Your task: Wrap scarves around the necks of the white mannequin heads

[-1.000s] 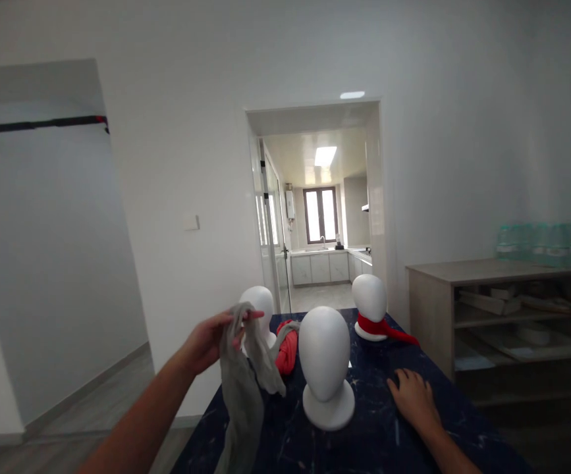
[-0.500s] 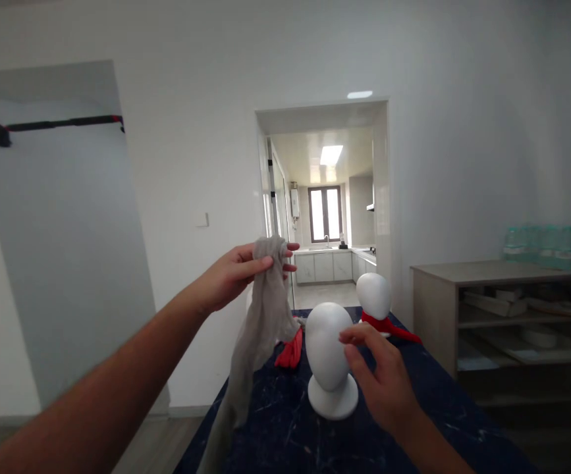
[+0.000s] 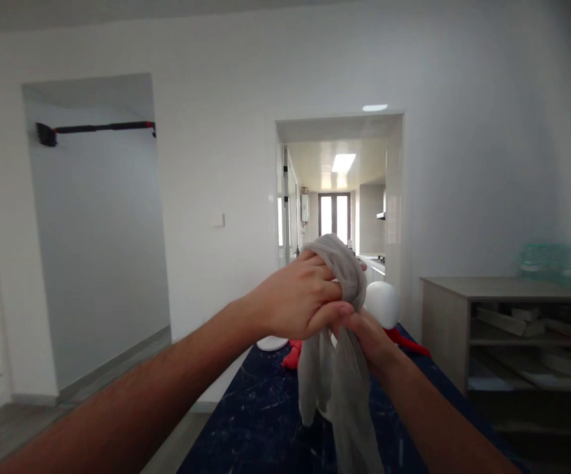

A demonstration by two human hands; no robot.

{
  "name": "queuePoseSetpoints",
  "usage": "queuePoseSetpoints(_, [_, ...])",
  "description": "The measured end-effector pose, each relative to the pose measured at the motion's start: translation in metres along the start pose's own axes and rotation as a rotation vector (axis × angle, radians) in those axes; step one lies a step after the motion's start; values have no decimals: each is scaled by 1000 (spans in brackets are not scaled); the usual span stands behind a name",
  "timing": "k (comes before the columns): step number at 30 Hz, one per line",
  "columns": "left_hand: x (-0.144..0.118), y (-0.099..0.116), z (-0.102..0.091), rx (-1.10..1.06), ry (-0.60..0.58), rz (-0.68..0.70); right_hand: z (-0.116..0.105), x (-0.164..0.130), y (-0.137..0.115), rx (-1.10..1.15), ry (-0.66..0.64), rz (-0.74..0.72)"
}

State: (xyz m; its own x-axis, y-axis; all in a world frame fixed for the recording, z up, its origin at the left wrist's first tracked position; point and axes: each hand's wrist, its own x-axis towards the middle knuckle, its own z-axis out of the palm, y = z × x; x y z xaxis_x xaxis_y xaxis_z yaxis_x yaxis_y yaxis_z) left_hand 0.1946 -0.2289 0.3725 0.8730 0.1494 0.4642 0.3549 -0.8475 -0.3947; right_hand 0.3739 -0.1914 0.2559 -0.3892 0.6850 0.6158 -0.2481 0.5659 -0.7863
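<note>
My left hand (image 3: 299, 301) is raised in front of me and grips the bunched top of a grey scarf (image 3: 337, 368), which hangs down over the dark blue marbled table (image 3: 260, 428). My right hand (image 3: 370, 336) sits just below the left and holds the same scarf lower down. The scarf and both hands hide the nearest white mannequin head. A white mannequin head with a red scarf (image 3: 384, 304) stands behind my hands. A red cloth (image 3: 293, 355) lies on the table to the left, next to a white round base (image 3: 272, 343).
A wooden shelf unit (image 3: 512, 329) with stacked items stands at the right, green-wrapped packs (image 3: 559, 263) on top. A doorway (image 3: 339, 197) ahead opens onto a kitchen. Another opening (image 3: 97, 230) with a black and red bar (image 3: 97, 127) is at the left.
My left hand brought the grey scarf from the left to the centre in front of me. My right hand rose from the table and took hold of the scarf below it.
</note>
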Motion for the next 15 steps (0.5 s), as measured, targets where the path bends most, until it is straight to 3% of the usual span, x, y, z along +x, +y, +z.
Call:
queuePoseSetpoints(4, [2, -13, -7, 204, 11, -32, -2, -8, 2, 161, -329, 129])
queuePoseSetpoints(6, [-1, -23, -12, 285, 40, -77, -12, -14, 6, 232, -491, 216])
queuePoseSetpoints(8, [-6, -37, -18, 350, 78, -144, -30, -22, 11, 266, -561, 283])
queuePoseSetpoints(12, [-19, -66, -21, 432, 127, -283, -83, -32, 8, 252, -465, 348])
queuePoseSetpoints(15, [-27, -85, -12, 466, 141, -380, -119, -34, -8, 158, -333, 371])
